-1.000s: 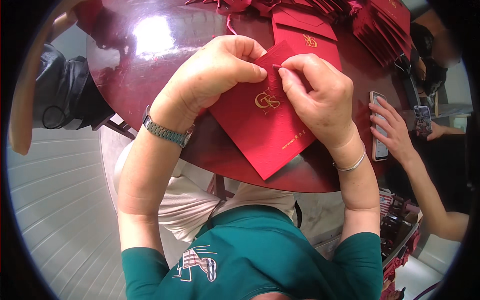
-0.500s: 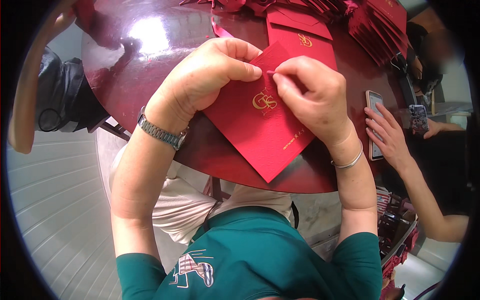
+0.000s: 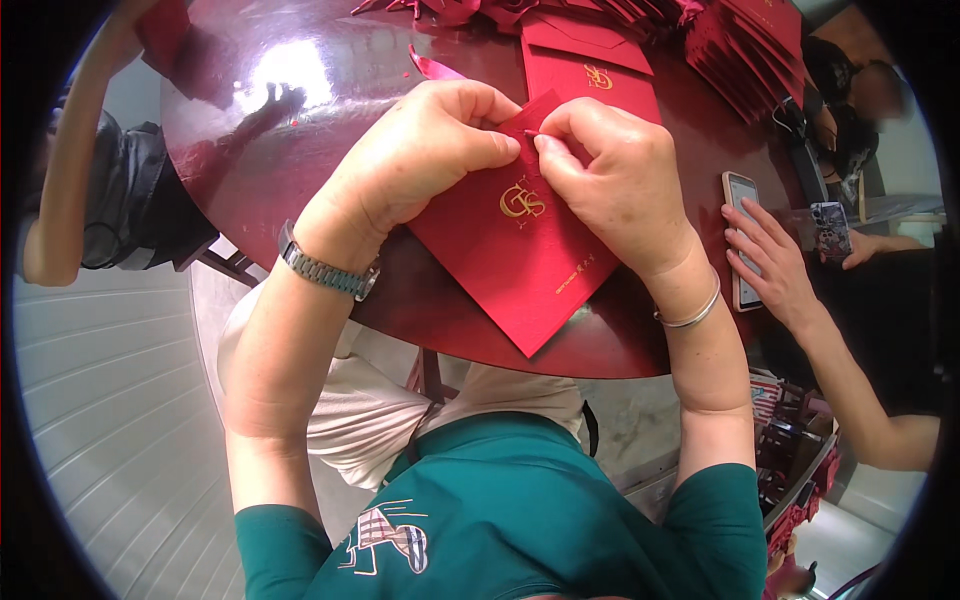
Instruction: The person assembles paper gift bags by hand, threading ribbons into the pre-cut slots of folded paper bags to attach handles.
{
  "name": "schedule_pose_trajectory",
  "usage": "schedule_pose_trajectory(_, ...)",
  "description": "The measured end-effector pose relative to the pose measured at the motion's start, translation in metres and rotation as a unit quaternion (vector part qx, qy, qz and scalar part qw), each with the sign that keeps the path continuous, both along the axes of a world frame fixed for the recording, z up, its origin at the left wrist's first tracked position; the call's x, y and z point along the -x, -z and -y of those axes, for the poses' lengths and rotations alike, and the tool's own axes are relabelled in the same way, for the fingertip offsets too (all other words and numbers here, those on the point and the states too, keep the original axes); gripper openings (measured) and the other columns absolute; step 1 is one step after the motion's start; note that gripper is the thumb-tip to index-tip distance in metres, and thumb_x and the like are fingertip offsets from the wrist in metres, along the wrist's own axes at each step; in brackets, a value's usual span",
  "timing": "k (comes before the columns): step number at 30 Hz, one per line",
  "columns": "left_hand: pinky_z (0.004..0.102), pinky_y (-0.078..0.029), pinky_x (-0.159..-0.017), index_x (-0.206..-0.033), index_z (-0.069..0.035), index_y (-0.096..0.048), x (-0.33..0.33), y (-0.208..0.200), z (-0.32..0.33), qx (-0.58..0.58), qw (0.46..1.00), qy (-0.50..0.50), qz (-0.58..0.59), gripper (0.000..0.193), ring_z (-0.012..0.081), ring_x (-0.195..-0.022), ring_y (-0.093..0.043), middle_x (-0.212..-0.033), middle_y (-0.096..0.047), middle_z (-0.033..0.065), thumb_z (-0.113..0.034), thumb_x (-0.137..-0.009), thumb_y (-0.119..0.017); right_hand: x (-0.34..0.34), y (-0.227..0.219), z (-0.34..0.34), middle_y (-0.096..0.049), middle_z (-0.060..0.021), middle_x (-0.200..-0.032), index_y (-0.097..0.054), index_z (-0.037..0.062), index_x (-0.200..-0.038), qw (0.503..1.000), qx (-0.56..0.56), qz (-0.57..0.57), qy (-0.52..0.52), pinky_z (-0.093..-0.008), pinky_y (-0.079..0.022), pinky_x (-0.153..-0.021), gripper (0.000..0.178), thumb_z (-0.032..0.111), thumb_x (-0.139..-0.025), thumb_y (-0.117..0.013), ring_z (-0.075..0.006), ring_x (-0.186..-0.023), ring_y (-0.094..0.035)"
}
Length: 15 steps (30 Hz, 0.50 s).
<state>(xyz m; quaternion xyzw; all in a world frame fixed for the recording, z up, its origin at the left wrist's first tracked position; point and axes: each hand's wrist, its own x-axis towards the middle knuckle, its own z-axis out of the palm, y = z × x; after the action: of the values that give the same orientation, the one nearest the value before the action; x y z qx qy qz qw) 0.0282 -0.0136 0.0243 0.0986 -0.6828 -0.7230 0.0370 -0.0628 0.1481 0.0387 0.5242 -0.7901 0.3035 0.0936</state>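
Note:
A flat red paper bag [image 3: 510,265] with a gold emblem lies tilted across the table's near edge. My left hand [image 3: 425,150] grips its top edge, thumb on the face and fingers behind. The fingers of my right hand [image 3: 615,180] are pinched on a small dark-red ribbon end [image 3: 531,132] at the bag's top. Whether the ribbon passes through a hole there is hidden by my fingers. Beyond my left hand, a shiny pink-red ribbon piece [image 3: 435,66] sticks up. Another flat red bag [image 3: 590,85] lies just behind, its folded end away from me.
The round dark-red table [image 3: 290,180] carries a stack of red bags [image 3: 745,60] at the far right and heaped red ribbons [image 3: 490,12] at the back. On the right, another person's hand [image 3: 775,255] rests on a phone [image 3: 742,190]. Someone else's arm [image 3: 70,170] is at the left.
My right pinch has shifted slightly up and left, and a bit more dark ribbon shows at its tip. My left hand keeps its hold on the bag. The whole view has moved slightly.

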Motion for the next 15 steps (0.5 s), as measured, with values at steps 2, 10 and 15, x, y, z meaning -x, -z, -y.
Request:
schedule_pose_trajectory(2,0.027,-0.05,-0.076,-0.104,0.005,-0.065,0.001,0.004,-0.001,0.1,0.995,-0.015,-0.012,0.028,0.0144,-0.083,-0.063,-0.091,-0.068,0.0112,-0.005,-0.078,-0.064,-0.001,0.001,0.002,-0.062,-0.0099,-0.067,-0.061,0.0019,-0.076,0.997,-0.031,-0.077,0.011,-0.0326,-0.049,-0.057,0.006,0.006,-0.077,-0.065,-0.0243,-0.061,-0.062)
schedule_pose_trajectory(10,0.0363,-0.052,-0.076,-0.091,0.003,-0.068,0.004,0.001,-0.006,0.272,0.961,-0.051,-0.019,0.021,0.032,-0.082,-0.067,-0.084,-0.068,0.022,-0.005,-0.074,-0.06,-0.019,-0.021,0.024,-0.059,-0.0101,-0.062,-0.057,0.0056,-0.07,0.938,-0.194,-0.286,-0.023,-0.0336,-0.052,-0.056,0.005,0.006,-0.068,-0.062,-0.0265,-0.062,-0.064)
schedule_pose_trajectory(15,0.0389,-0.053,-0.073,-0.085,0.003,-0.068,0.004,0.004,-0.005,0.258,0.963,-0.069,-0.029,0.017,0.0355,-0.08,-0.067,-0.08,-0.066,0.0236,-0.004,-0.073,-0.058,-0.008,-0.034,0.037,-0.062,-0.0164,-0.065,-0.062,0.004,-0.069,0.953,-0.219,-0.202,-0.047,-0.04,-0.053,-0.059,0.002,0.005,-0.07,-0.061,-0.0327,-0.064,-0.064)
